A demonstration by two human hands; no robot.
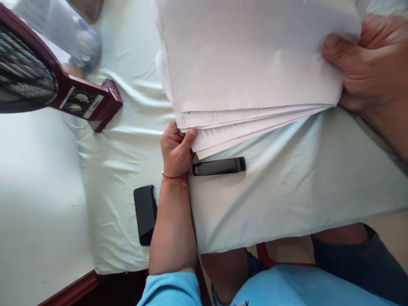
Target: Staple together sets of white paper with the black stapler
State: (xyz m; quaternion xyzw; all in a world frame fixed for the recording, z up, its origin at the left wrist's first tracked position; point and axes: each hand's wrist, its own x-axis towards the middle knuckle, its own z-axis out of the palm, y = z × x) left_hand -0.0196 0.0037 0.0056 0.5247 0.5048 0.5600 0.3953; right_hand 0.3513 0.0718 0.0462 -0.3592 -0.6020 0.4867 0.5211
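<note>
A loose stack of paper sheets (255, 63) is held up over the table, its lower edges fanned out with printed lines showing on some sheets. My left hand (177, 148), with a red string at the wrist, pinches the stack's lower left corner between thumb and fingers. At the right edge my right hand (372, 63) grips the sheets with its thumb on top; the fingers are hidden beneath. Just below the papers, close to my left wrist, lies a black stapler (218, 166).
A pale green cloth (287, 187) covers the table. Left of my forearm lies a black phone (144, 214). Farther left stand a dark red framed object on a base (110, 104) and a clear plastic container (79, 38). A white wall (38, 191) borders the left side.
</note>
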